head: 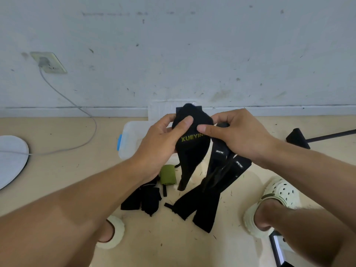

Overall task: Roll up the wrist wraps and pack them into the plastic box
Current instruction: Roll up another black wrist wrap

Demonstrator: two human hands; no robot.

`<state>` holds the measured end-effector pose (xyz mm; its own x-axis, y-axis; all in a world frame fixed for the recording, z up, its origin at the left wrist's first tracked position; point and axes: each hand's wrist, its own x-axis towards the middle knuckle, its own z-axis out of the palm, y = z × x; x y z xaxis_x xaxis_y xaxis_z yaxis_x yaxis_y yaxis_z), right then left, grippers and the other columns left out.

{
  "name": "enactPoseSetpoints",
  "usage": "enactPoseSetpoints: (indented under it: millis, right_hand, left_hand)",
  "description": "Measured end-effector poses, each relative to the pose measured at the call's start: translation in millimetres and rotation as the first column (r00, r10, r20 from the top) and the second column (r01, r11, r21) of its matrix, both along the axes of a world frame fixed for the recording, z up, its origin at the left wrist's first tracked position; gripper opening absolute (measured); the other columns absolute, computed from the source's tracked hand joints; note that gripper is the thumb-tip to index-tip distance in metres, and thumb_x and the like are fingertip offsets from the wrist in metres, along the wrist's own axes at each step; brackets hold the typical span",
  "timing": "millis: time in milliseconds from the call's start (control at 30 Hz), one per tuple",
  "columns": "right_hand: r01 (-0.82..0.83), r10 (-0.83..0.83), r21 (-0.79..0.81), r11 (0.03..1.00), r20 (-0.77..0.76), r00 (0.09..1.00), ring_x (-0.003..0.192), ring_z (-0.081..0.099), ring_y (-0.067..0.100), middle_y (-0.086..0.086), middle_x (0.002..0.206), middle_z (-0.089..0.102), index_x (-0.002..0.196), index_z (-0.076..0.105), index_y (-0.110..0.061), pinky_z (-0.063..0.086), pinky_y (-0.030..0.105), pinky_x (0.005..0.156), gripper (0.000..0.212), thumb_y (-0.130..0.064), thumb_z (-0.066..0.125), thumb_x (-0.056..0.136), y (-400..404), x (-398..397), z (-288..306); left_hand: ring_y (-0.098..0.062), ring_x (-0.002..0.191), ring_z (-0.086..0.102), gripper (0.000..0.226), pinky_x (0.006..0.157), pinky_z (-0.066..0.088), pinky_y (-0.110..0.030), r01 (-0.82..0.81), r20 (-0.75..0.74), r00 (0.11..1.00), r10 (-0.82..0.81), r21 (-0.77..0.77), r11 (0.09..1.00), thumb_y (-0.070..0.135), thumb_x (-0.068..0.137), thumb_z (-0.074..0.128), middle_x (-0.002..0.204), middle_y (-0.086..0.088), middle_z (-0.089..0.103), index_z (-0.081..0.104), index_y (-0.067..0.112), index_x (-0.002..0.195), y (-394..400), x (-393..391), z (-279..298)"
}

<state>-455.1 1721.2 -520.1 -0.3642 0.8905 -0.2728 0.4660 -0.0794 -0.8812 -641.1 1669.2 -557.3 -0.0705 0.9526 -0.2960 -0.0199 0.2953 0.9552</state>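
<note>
Both hands, left hand (163, 135) and right hand (231, 135), pinch the soft, limp black wrap (189, 151) at its twelve-o'clock end, likely best rolled from there.

Left hand (163, 137) and right hand (237, 135) grip a black wrist wrap (190, 149) above the plastic box (129, 139).

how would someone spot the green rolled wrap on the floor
Start at the clear plastic box on the tan floor by the wall. Just in front of it, below the left hand, lies a small green roll. It is the only green, rolled piece; the wraps around it are black and flat.
</note>
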Motion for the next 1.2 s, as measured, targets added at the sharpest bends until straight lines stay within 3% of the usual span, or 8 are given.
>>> enactPoseSetpoints:
  millis: [133,233,333,533,733,867,1100,1200]
  right_hand:
    - [0.054,-0.061,-0.074,0.996,-0.1,0.993,0.052,0.066,0.006,-0.006,0.062,0.072,0.091,0.08,-0.021,0.049,0.015,0.055,0.012,-0.032,0.078,0.09,7,2,8]
    - [-0.037,0.043,-0.104,0.994,0.061,0.997,0.053,0.066,-0.002,-0.013,0.063,0.073,0.096,0.081,-0.028,0.047,0.016,0.065,0.017,-0.042,0.079,0.087,8,6,5]
    - [-0.068,0.085,-0.133,0.989,0.129,0.988,0.046,0.06,0.002,-0.006,0.06,0.07,0.088,0.08,-0.026,0.047,0.013,0.056,0.018,-0.043,0.076,0.089,3,3,-3]
    - [0.04,-0.042,-0.061,0.997,-0.024,0.999,0.077,0.077,0.026,0.008,0.084,0.079,0.091,0.08,-0.021,0.061,0.042,0.084,0.018,-0.038,0.075,0.093,6,1,-9]
    - [0.107,-0.107,-0.006,0.994,-0.089,0.99,0.082,0.076,0.015,-0.001,0.086,0.08,0.094,0.08,-0.022,0.06,0.033,0.082,0.017,-0.033,0.068,0.098,3,-4,-16]
    - [0.083,-0.08,0.035,0.996,-0.074,0.994,0.087,0.076,0.023,0.005,0.088,0.079,0.092,0.079,-0.023,0.059,0.047,0.092,0.022,-0.038,0.066,0.099,2,-5,-17]
    - [0.056,-0.049,0.046,0.997,-0.124,0.991,0.088,0.076,0.009,-0.009,0.093,0.08,0.104,0.079,-0.025,0.06,0.036,0.092,0.016,-0.031,0.064,0.101,0,-3,-14]
    - [0.044,-0.041,0.017,0.999,-0.134,0.99,0.09,0.077,0.011,-0.006,0.095,0.08,0.112,0.076,-0.026,0.06,0.035,0.093,0.017,-0.029,0.065,0.1,-3,-5,-15]
  left_hand:
    - [-0.015,0.106,0.075,0.024,0.103,0.055,-0.049,0.003,-0.091,0.996,-0.004,-0.003,1.0,0.026,0.102,0.065,0.108,0.005,0.08,0.068,0.033,0.125,-3,1,-7]
    - [-0.019,0.104,0.076,0.023,0.091,0.062,-0.044,-0.152,0.008,0.988,0.153,-0.03,0.988,0.023,0.103,0.062,0.105,0.001,0.08,0.066,0.025,0.126,2,-3,-2]
    - [-0.022,0.106,0.075,0.026,0.09,0.063,-0.043,-0.225,0.14,0.961,0.236,-0.091,0.97,0.025,0.102,0.064,0.109,-0.001,0.079,0.065,0.019,0.127,7,-7,4]
    - [-0.016,0.112,0.073,0.068,0.104,0.054,-0.047,0.033,0.053,0.998,-0.028,-0.092,0.995,0.042,0.074,0.089,0.119,0.006,0.076,0.06,0.03,0.134,-4,3,-5]
    - [-0.017,0.115,0.071,0.087,0.101,0.056,-0.047,0.046,0.037,0.998,-0.045,-0.02,0.999,0.037,0.057,0.097,0.122,0.006,0.074,0.057,0.032,0.134,-6,11,-12]
    - [-0.012,0.114,0.07,0.076,0.102,0.056,-0.042,-0.042,-0.028,0.999,0.043,0.038,0.998,0.016,0.067,0.095,0.119,0.008,0.074,0.058,0.03,0.133,-7,13,-14]
    - [-0.017,0.111,0.072,0.061,0.101,0.057,-0.043,-0.046,0.101,0.994,0.049,-0.032,0.998,0.016,0.076,0.087,0.117,0.002,0.076,0.062,0.026,0.13,-6,14,-8]
    - [-0.013,0.11,0.071,0.062,0.098,0.058,-0.039,-0.103,-0.002,0.995,0.103,0.005,0.995,0.014,0.078,0.089,0.116,0.007,0.075,0.061,0.029,0.13,-6,15,-7]
